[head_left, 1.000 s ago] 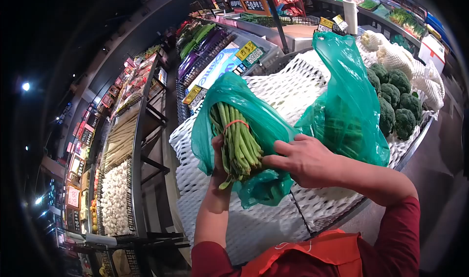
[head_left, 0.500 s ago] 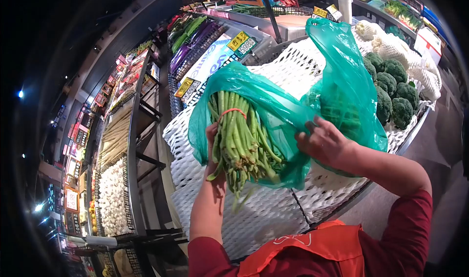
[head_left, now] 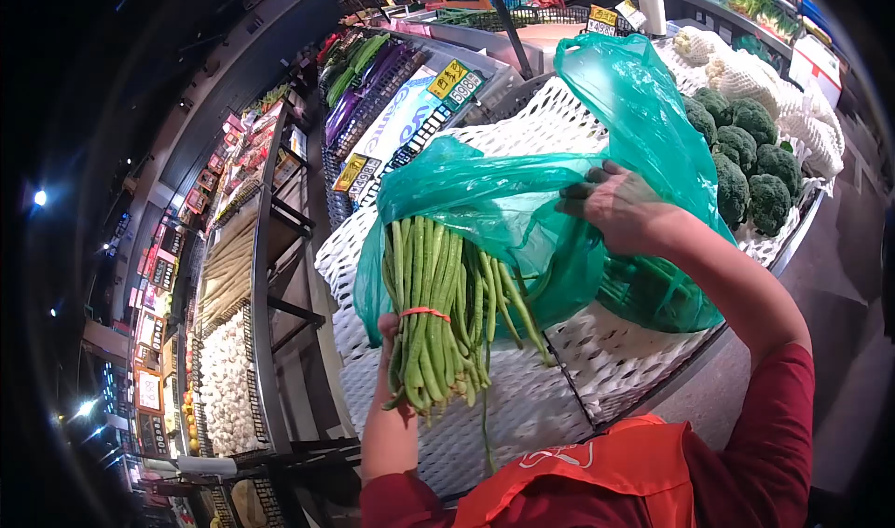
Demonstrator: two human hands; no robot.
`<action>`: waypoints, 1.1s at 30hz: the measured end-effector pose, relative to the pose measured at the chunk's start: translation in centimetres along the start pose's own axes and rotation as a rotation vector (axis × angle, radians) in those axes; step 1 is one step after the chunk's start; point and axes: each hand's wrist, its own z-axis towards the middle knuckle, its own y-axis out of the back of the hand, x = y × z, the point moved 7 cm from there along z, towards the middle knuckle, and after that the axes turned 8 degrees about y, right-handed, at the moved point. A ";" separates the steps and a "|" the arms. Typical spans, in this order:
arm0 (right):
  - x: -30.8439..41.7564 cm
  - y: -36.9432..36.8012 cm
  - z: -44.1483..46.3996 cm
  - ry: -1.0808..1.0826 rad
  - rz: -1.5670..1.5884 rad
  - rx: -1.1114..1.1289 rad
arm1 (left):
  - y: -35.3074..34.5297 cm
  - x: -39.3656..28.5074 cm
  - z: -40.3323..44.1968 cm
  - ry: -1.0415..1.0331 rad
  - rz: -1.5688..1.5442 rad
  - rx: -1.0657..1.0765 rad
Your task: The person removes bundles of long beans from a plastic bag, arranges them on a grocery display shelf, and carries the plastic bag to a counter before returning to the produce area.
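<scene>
My left hand (head_left: 387,334), mostly hidden behind a bundle of long green beans (head_left: 431,342), holds it from the left side. A red rubber band (head_left: 425,313) wraps the bundle. Its lower end sticks out of a green plastic bag (head_left: 447,188), while the bag covers the upper part. My right hand (head_left: 623,209) is closed on the bag's edge, to the right of the beans. Some loose beans (head_left: 511,295) hang beside the bundle at the bag's mouth. Another green bag (head_left: 657,295) with green produce inside lies below my right forearm.
White foam netting (head_left: 373,388) covers the display stand. Broccoli heads (head_left: 750,160) and white netted produce (head_left: 746,67) sit at the right. Eggplants (head_left: 373,90) and price tags (head_left: 454,82) are at the back. Garlic (head_left: 227,379) fills a bin on the left shelf.
The bean bundle has come down toward me, with more of its length showing outside the bag. My right hand has risen, lifting the bag's edge.
</scene>
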 end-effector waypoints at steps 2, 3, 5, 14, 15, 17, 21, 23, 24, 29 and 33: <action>1.2 1.5 -0.7 -0.036 0.276 0.057 | 0.1 0.2 0.2 -0.011 0.005 -0.001; 2.1 2.6 -1.1 -0.010 0.282 0.024 | 0.2 0.3 0.2 -0.017 0.006 -0.005; 4.0 5.3 -1.6 0.034 0.296 -0.044 | 0.2 0.7 0.0 -0.022 0.007 -0.010; 9.5 14.0 -4.5 -0.056 0.367 -0.536 | 1.6 2.9 -1.6 -0.016 -0.004 -0.060; 10.1 13.9 -4.5 -0.040 0.458 -0.605 | 1.8 3.0 -1.5 -0.020 -0.002 -0.064; 11.5 10.9 -2.3 0.018 0.934 -0.582 | 2.1 3.1 -1.4 -0.021 -0.001 -0.065; 8.5 -1.3 -1.6 -0.514 1.034 -0.425 | 2.7 3.4 -1.6 -0.006 -0.004 -0.068; 9.3 -4.6 -0.7 -0.492 1.389 -0.144 | 2.9 3.1 -1.6 -0.005 0.002 -0.072; 10.2 -5.8 -0.3 -0.471 1.562 0.002 | 3.0 2.9 -1.4 -0.002 0.007 -0.074; 9.7 -8.5 2.3 -0.503 1.637 0.022 | 3.5 1.7 0.2 0.000 0.019 -0.063; 10.2 -10.8 3.8 -0.466 1.993 0.034 | 3.6 2.0 0.6 0.010 0.018 -0.068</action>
